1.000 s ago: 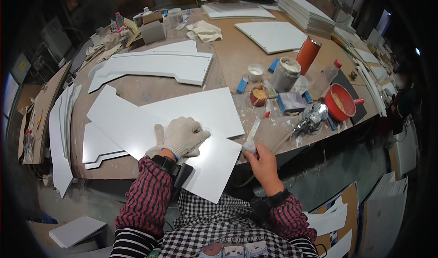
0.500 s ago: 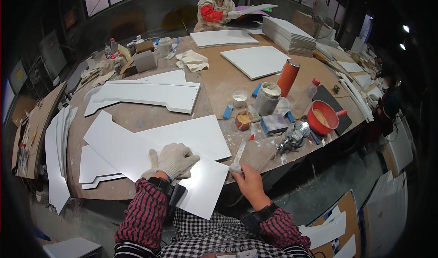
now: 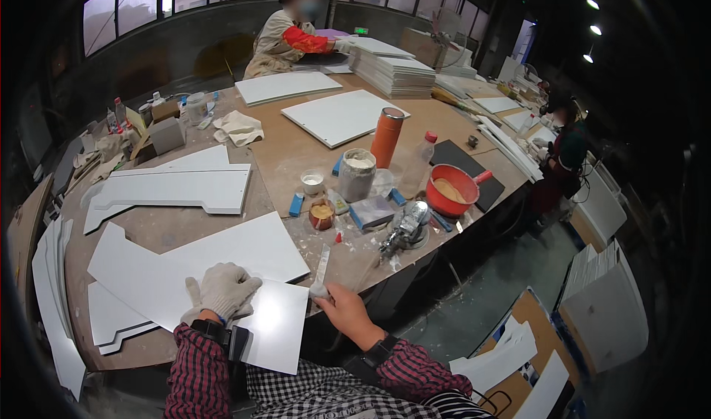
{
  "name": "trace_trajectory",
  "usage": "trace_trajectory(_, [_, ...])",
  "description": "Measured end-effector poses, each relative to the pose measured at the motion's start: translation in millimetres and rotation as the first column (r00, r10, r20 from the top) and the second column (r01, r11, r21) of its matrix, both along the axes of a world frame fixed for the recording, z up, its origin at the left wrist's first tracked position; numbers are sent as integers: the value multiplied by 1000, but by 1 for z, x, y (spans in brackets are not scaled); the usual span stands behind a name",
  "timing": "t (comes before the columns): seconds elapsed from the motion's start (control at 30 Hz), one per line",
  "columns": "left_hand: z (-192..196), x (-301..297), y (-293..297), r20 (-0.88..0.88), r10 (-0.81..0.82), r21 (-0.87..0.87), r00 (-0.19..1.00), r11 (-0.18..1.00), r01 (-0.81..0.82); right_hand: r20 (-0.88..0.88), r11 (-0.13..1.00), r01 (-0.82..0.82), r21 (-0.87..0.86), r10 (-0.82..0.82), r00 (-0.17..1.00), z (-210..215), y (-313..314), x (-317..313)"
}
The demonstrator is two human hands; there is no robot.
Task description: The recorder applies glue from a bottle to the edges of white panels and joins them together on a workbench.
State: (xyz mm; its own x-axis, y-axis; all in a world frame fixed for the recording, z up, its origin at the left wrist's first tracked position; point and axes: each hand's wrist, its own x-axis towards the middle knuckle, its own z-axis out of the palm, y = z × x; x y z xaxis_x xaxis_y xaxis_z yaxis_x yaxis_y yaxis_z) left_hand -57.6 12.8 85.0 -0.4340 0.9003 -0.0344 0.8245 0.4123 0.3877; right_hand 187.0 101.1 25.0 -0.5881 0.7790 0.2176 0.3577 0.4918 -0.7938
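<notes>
My left hand (image 3: 224, 289), in a pale knitted glove, presses on a long white panel (image 3: 275, 330), its fingers bent near the panel's far edge. The panel lies slanted across other white panels (image 3: 241, 245) and juts over the table's near edge toward my checked apron. My bare right hand (image 3: 346, 309) is closed around the handle of a putty knife (image 3: 321, 267), its whitish blade pointing up and away. The knife is just right of the panel. What lies beneath the gloved fingers is hidden.
Beyond the knife stand a putty tub (image 3: 358, 174), an orange flask (image 3: 386, 137), a red pan (image 3: 453, 189) and a metal power tool (image 3: 405, 230). More shaped panels (image 3: 178, 185) lie at left. Across the table a co-worker (image 3: 285, 45) reaches to a panel stack (image 3: 392, 74).
The view has swung right, so the table appears farther left. My hands keep nearly the same pose at the panel. The co-worker's raised panel is now down on the stack.
</notes>
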Motion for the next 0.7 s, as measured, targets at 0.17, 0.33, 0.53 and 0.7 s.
trace_trajectory(0.17, [1,3,2,0,-27,27,1000,999,27,-36,1000,14,-22,-14,999,-3,2,3])
trace_trajectory(0.33, [-3,2,-1,-48,-31,38,998,999,33,-21,1000,8,-31,-9,1000,-3,3,1])
trace_trajectory(0.53, [-2,3,0,-83,-56,8,995,998,57,-9,999,24,-33,-24,1000,-6,1,2])
trace_trajectory(0.7, [1,4,2,-49,-36,-33,998,999,35,9,999,22,-23,-22,1000,-10,3,2])
